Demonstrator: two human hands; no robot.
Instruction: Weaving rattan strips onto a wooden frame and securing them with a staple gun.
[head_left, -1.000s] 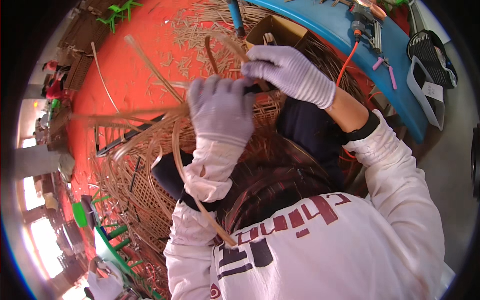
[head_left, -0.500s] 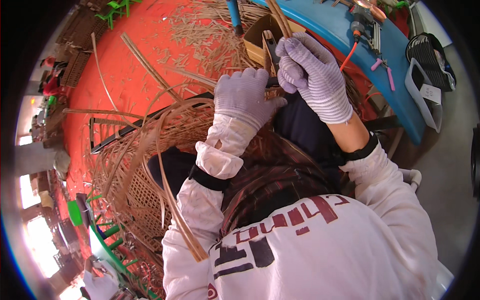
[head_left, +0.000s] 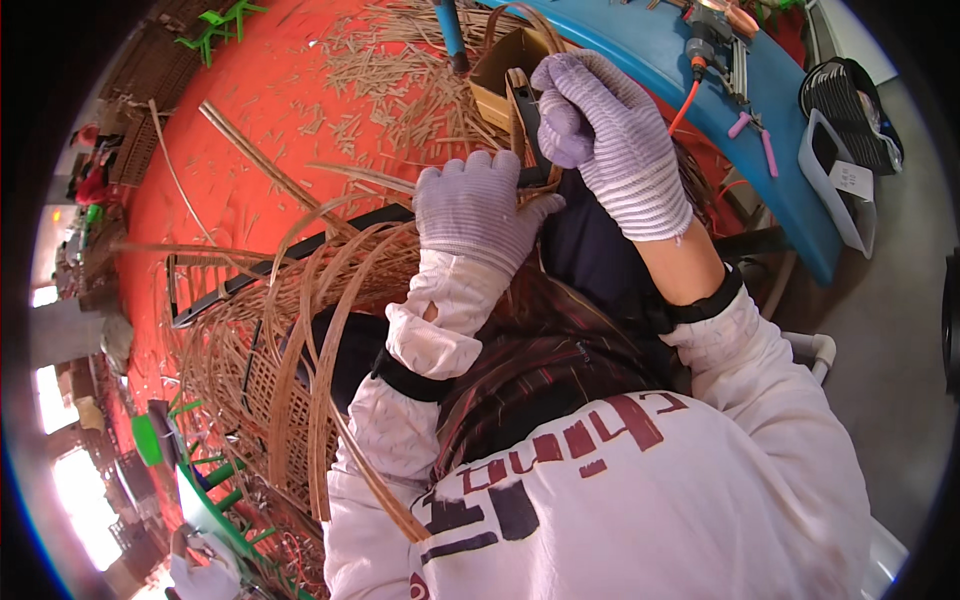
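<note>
My left hand (head_left: 475,205), in a pale lilac knit glove, lies over the black bar of a frame (head_left: 275,268), its fingers curled round it and its thumb out to the right. Woven rattan (head_left: 285,410) fills the frame across my lap, and long loose rattan strips (head_left: 335,350) hang in loops over its near side. To the right and higher, my right hand (head_left: 610,125), in a striped glove, is closed on a rattan strip (head_left: 542,28) that arcs up behind its fingers. Just left of it, the frame's upright end (head_left: 522,115) shows with rattan along it.
An open cardboard box (head_left: 490,85) stands beyond the frame. On the blue table (head_left: 775,110) at right lie a pneumatic tool (head_left: 708,45) with an orange hose and pink-handled pliers (head_left: 765,145). Rattan scraps (head_left: 370,75) litter the red floor (head_left: 250,130). A grey tray (head_left: 840,190) sits beyond the table.
The strip in my right hand has swung from pointing up to bending over to the left. The loose strips by my left arm have shifted. My left hand keeps its place on the frame.
</note>
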